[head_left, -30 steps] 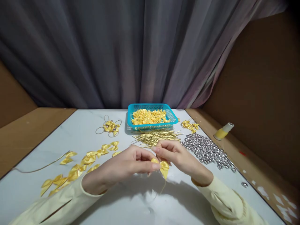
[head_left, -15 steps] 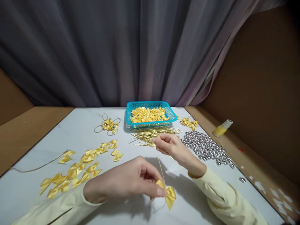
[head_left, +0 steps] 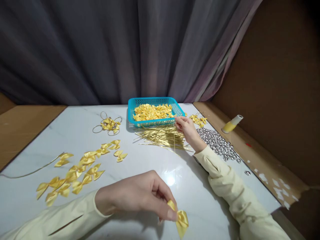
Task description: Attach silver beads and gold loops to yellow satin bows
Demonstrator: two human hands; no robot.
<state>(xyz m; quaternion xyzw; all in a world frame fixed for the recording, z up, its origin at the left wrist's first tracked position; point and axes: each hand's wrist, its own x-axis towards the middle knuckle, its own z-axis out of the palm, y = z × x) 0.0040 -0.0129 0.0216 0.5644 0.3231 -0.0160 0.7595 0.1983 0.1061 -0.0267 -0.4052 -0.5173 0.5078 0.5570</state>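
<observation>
My left hand (head_left: 142,196) pinches a yellow satin bow (head_left: 182,221) between thumb and fingers, low at the front of the table. From the bow a thin thread (head_left: 175,146) runs up and away to my right hand (head_left: 186,128). Thumb and forefinger of that hand are pinched on its far end, close to the front right corner of a blue basket (head_left: 160,123) full of yellow bows. Beneath the right hand lies a heap of gold wire ties (head_left: 160,137). The thread looks taut; part of it is too faint to follow.
Several loose bows (head_left: 87,158) lie at left, by a gold cord (head_left: 35,171). A looped bow cluster (head_left: 110,125) sits behind them, another cluster (head_left: 198,120) at back right. Silver beads (head_left: 217,143) and a thread spool (head_left: 232,124) are at right. A curtain (head_left: 100,50) hangs behind.
My right hand has moved forward, away from the left hand, drawing the thread out longer. The left hand still pinches the bow. The whole view has shifted slightly.
</observation>
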